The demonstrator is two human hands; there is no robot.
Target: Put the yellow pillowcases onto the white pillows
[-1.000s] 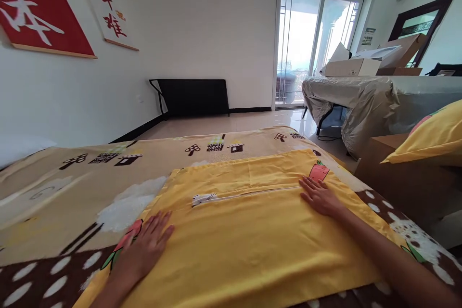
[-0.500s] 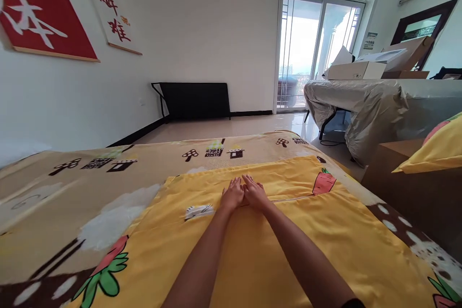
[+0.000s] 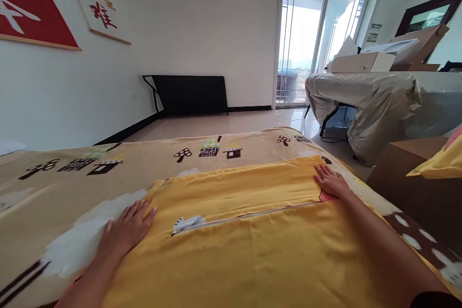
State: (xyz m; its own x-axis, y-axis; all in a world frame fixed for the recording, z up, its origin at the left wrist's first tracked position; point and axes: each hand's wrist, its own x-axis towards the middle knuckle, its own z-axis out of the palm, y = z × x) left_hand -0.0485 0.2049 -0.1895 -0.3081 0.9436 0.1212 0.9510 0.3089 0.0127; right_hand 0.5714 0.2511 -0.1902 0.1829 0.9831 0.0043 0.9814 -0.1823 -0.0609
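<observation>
A yellow fabric cover [image 3: 249, 255] with carrot prints lies spread flat, a long pale seam or slit [image 3: 260, 214] running across it. My left hand [image 3: 128, 226] rests palm down at the cover's left edge, fingers apart, partly over the blanket [image 3: 144, 166] beneath. On the far right part of the cover, my right hand [image 3: 331, 182] lies flat with its fingers stretched out, hiding most of a carrot print. Neither hand grips anything. A white printed patch [image 3: 189, 223] shows near the slit's left end.
To the right stands a brown cardboard box [image 3: 400, 178] with a yellow cushion-like item [image 3: 440, 161] on it. Behind it, a plastic-covered table [image 3: 378, 91] carries boxes. A black folded panel [image 3: 191, 95] leans by the wall, left of a glass door [image 3: 301, 43].
My hands were together at the middle of the cover; they have moved apart, left to the left edge and right to the right side. The slit is now uncovered. The view has shifted slightly.
</observation>
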